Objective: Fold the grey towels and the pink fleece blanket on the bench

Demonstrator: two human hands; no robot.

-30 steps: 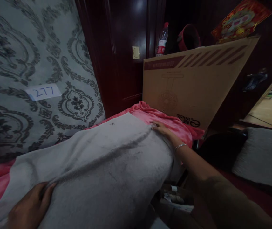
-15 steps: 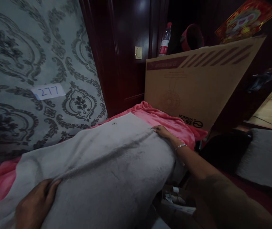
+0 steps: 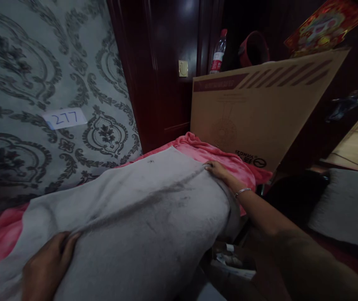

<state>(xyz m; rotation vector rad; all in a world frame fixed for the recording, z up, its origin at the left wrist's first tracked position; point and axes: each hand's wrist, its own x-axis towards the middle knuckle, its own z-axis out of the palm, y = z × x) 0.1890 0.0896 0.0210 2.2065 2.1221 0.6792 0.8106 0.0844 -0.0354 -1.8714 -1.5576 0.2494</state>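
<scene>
Cloth [image 3: 154, 238], grey, lies spread over a pink plush blanket [image 3: 0, 228]; the pink shows at far left and along the far side. I cannot tell what supports the two. A dark crease runs slantwise across the grey, from one of the wearer's hands to the other. Dark smudges near the crease; small dark mark close to the far edge.

Left hand [image 3: 49, 261]: at the near-left end of the crease, fingers curled, thumb against them, pinching a bit of the grey material. Right hand [image 3: 216, 169]: at the other end of the crease, near the far right edge, thumb and fingertips pinching the same piece. Silver bracelet [image 3: 242, 191] on the right wrist. Arms well apart.

Surroundings, as I see them: patterned wallpaper [image 3: 105, 133] at left, with a paper slip [image 3: 66, 118] on it reading "277". Dark reddish door panel [image 3: 163, 83] beside it, bearing a square gold-coloured plate [image 3: 183, 68]. Large cardboard box [image 3: 260, 108] stands just beyond the pink blanket, lettering "YANGZI" upside down near its lower edge. Behind its top edge: red-capped bottle [image 3: 217, 58], upright; red-and-gold decoration [image 3: 326, 29], tilted. Below the right forearm, a small open box [image 3: 233, 274]; contents too dark to identify. Grey fluffy pad [image 3: 345, 209] at far right.
</scene>
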